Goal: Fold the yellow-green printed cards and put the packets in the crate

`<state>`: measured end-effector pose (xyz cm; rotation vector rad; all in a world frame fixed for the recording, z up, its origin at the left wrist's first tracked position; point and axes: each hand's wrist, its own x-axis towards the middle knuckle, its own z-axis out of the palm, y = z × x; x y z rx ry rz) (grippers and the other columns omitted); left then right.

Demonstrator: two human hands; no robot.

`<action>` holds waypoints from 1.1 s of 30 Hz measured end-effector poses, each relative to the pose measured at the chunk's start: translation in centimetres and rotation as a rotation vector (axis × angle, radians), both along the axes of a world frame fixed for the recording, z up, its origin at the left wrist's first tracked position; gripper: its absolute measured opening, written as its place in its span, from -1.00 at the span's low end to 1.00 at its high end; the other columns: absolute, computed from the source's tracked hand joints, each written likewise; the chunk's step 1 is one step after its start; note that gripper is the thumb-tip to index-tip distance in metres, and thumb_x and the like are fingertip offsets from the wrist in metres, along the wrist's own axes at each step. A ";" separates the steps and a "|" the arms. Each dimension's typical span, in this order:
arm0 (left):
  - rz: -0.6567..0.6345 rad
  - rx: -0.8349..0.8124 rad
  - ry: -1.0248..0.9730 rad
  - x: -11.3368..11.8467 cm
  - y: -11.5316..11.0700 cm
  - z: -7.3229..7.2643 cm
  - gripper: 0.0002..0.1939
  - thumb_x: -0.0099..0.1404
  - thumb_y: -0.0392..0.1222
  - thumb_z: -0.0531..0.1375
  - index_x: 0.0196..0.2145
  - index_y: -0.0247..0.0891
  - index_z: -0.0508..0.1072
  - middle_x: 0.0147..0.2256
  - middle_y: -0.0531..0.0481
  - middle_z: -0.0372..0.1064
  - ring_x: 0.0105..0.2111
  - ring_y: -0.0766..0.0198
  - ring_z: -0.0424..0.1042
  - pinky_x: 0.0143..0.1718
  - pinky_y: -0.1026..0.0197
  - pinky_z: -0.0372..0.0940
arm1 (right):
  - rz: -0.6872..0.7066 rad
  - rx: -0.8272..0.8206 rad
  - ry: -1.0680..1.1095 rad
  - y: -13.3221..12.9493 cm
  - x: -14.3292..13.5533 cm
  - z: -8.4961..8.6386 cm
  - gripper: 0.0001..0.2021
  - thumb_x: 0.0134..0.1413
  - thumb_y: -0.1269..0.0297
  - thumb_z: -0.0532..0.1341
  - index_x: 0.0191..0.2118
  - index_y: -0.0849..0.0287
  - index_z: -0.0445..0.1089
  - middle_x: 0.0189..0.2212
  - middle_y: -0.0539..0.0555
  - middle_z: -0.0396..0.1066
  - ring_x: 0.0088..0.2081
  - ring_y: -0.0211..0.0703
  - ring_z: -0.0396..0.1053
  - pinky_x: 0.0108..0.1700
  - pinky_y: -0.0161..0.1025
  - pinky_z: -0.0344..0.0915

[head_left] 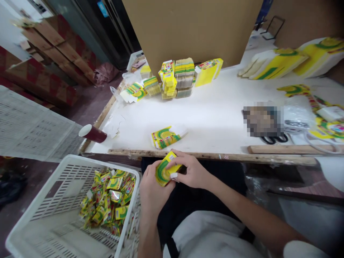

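A small yellow and green printed carton [164, 172] is held between my two hands above my lap, just off the table's front edge. My left hand [153, 186] is closed around its left and lower side. At its right end my right hand [189, 168] grips it, with the thumb near the lower corner and fingers across the top. On the table ahead lies a small fanned stack of flat yellow cartons [165, 137]. To my left stands a white plastic basket [71, 161], where many small yellow packs [113, 197] are heaped on the right side.
Bundled cartons [184, 75] stand at the back of the white table [209, 114] against a cardboard sheet [193, 28]. A dark red cup [94, 134] lies near the left edge. More yellow carton stacks [279, 64] are at right. Large boxes [57, 50] are piled on the floor.
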<state>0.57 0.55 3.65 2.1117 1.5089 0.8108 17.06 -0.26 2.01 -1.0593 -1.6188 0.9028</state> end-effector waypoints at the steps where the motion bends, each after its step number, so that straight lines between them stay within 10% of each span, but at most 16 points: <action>1: 0.020 -0.029 -0.013 -0.5 0.1 0.0 -0.48 -0.10 -0.19 0.31 -0.12 -0.18 0.35 -0.25 -0.06 0.38 -0.25 0.11 0.38 -0.21 0.10 0.26 | 0.010 0.007 0.043 0.1 -0.5 -0.1 -0.55 -0.15 0.43 0.28 -0.03 0.17 0.35 0.01 0.17 0.31 0.15 0.02 0.15 0.12 -0.08 0.13; 5: 0.311 -0.030 -0.023 -4.9 1.4 0.3 -0.41 -0.10 0.01 0.32 -0.12 -0.28 0.34 -0.25 -0.13 0.34 -0.23 0.04 0.36 -0.14 -0.03 0.24 | 0.001 -0.004 0.141 2.5 -0.5 -0.5 -0.29 -0.06 0.34 0.25 0.21 0.09 -0.04 0.17 0.17 0.11 0.06 -0.10 0.26 0.05 -0.15 0.23; 9: 0.785 0.253 0.055 -10.0 2.8 -0.1 -0.11 -0.32 0.07 0.39 -0.06 -0.46 0.28 -0.12 -0.31 0.24 0.00 -0.25 0.17 0.07 -0.30 -0.05 | -0.276 0.012 -0.239 7.5 1.0 -1.6 -0.55 0.00 0.49 0.12 0.07 0.19 0.18 -0.01 0.14 0.31 -0.01 -0.12 0.27 0.03 -0.17 0.20; 14: 0.517 0.042 -0.155 -9.8 2.8 -2.4 -0.29 -0.15 0.01 0.34 -0.04 -0.28 0.29 -0.05 -0.19 0.24 0.01 -0.06 0.21 0.05 -0.15 0.11 | -0.334 -0.063 -0.718 11.3 0.9 -3.5 -0.60 -0.08 0.61 0.09 -0.05 0.29 0.30 -0.18 0.24 0.38 -0.12 0.02 0.26 -0.05 -0.08 0.15; 22: 0.187 -0.266 -0.255 -4.1 1.9 -3.4 -0.52 0.07 -0.02 0.24 -0.06 -0.19 0.32 -0.04 -0.13 0.32 -0.02 0.12 0.30 -0.01 0.02 0.23 | -0.413 -0.079 -0.771 10.9 0.5 -4.0 -0.59 -0.08 0.62 0.07 -0.04 0.28 0.21 -0.15 0.24 0.29 -0.14 0.00 0.20 -0.11 -0.15 0.13; 33: 0.054 -0.337 -0.272 -2.6 0.7 -3.3 -0.60 0.13 -0.05 0.21 -0.09 -0.23 0.33 -0.14 -0.13 0.39 -0.12 0.20 0.38 -0.03 0.07 0.26 | -0.388 -0.076 -0.716 10.5 0.7 -4.1 -0.69 -0.02 0.64 0.03 -0.15 0.25 0.29 -0.19 0.22 0.31 -0.17 -0.03 0.23 -0.14 -0.21 0.17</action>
